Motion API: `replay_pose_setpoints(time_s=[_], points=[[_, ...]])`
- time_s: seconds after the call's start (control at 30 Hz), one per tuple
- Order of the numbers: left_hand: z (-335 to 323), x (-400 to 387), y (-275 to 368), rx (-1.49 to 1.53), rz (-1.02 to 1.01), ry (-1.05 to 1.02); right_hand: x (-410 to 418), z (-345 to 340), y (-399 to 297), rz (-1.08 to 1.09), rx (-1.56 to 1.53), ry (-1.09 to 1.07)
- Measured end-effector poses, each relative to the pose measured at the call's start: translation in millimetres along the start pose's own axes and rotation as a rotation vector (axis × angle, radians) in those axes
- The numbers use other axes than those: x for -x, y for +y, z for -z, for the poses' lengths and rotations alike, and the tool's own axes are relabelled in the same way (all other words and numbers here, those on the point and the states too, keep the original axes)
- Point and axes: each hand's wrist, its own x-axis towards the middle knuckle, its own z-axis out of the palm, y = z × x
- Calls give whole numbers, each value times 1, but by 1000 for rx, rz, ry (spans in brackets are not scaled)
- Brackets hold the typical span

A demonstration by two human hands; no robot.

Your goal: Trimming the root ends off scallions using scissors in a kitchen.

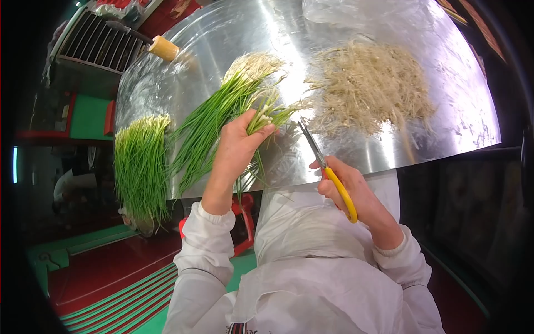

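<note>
My left hand (244, 140) grips a small bunch of green chives (271, 113), their pale root ends pointing right. My right hand (348, 183) holds scissors with yellow and red handles (343, 194); the blades point up and left, close to the roots of the bunch, and look slightly parted. Behind my left hand lies a larger heap of chives (217, 104) with whitish roots at its far end. A trimmed-looking pile of chives (142, 167) lies at the table's left edge, its green tips hanging over. Right of the scissors is a wide heap of tan, stringy roots (371, 87).
These piles rest on a shiny metal table (200, 50). A knife or cleaver with a wooden handle (164, 48) lies at its far left edge. Clear plastic sheeting (346, 12) is at the back. A red plastic stool (246, 225) stands below the near edge.
</note>
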Motion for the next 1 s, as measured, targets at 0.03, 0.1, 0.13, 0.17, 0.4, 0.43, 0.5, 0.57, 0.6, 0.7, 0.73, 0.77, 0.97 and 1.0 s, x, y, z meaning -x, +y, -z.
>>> replay_pose_setpoints(time_s=[0.03,0.1,0.13,0.17,0.4,0.43,0.5,0.57,0.6,0.7,0.73,0.77,0.97,1.0], points=[[-3,0,1,23,2,-35,0,1,1,-2,1,6],[-6,3,3,44,5,-71,0,2,3,84,134,54],[-8,5,4,25,3,-60,1,3,4,84,132,53],[-9,7,5,6,1,-48,1,3,4,75,150,55],[-14,15,4,74,4,-82,0,1,0,67,285,114],[-15,16,5,84,3,-82,0,1,-1,66,285,116],[-15,16,4,94,4,-81,0,0,0,83,328,131],[-14,17,0,54,8,-59,0,-1,0,78,344,132],[-15,16,-2,55,8,-59,0,-1,-1,72,363,137],[-16,17,-3,-24,-53,-45,1,-1,-1,95,391,154],[-19,18,0,42,-37,-19,1,-1,-1,94,391,154],[-20,19,3,108,-21,6,1,-1,-1,97,401,156],[-22,19,6,166,-4,30,2,-2,-1,105,440,167],[-21,19,6,165,-4,30,2,-2,-1,108,446,169]])
